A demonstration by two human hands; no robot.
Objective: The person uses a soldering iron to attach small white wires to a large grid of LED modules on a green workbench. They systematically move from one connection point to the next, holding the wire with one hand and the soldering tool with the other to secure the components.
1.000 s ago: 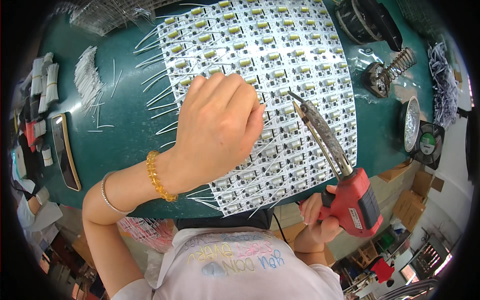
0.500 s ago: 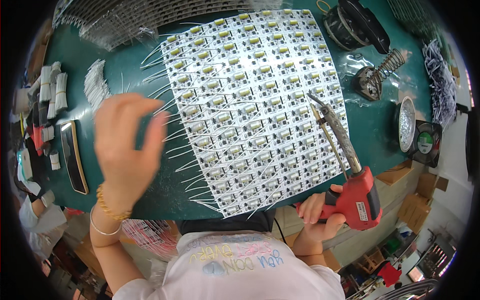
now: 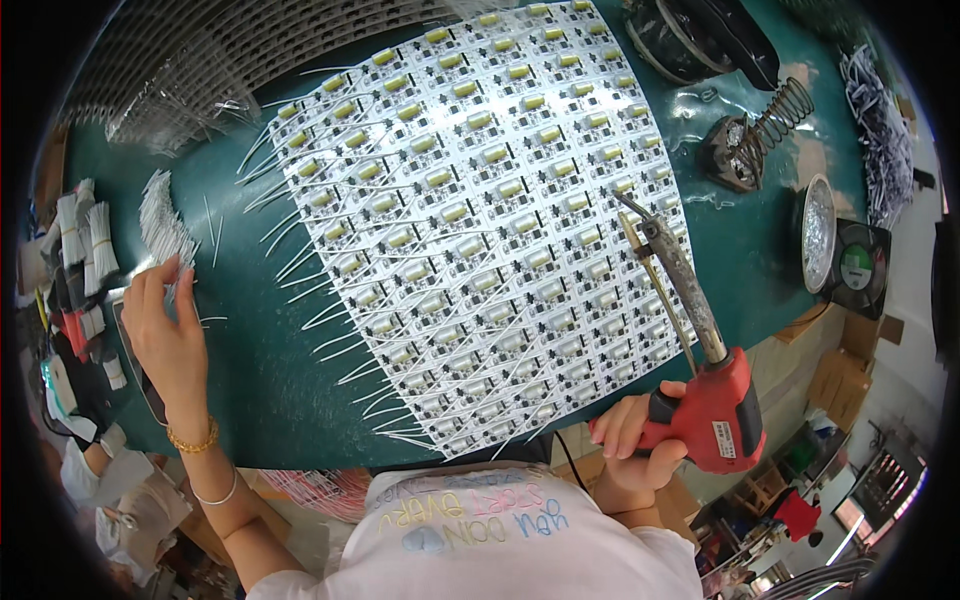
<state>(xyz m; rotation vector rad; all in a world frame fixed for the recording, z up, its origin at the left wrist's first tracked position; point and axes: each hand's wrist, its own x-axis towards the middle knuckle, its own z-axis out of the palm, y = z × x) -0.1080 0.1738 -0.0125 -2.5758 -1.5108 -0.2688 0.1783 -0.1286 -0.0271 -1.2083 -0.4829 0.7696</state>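
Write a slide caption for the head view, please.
Left hand at loose white wires; right hand holding a red soldering gun, tip over circuit boards.

The pistol-shaped plastic soldering gun (image 3: 714, 402) is coloured red-and-black; the white rectangular circuit-board sheet (image 3: 488, 222) is dotted with yellow cylinders (image 3: 496, 155).

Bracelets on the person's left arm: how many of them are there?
2: a yellow beaded bracelet around the wrist, nearer the left hand, and a thin silvery bangle, farther from that hand. No other shows there.
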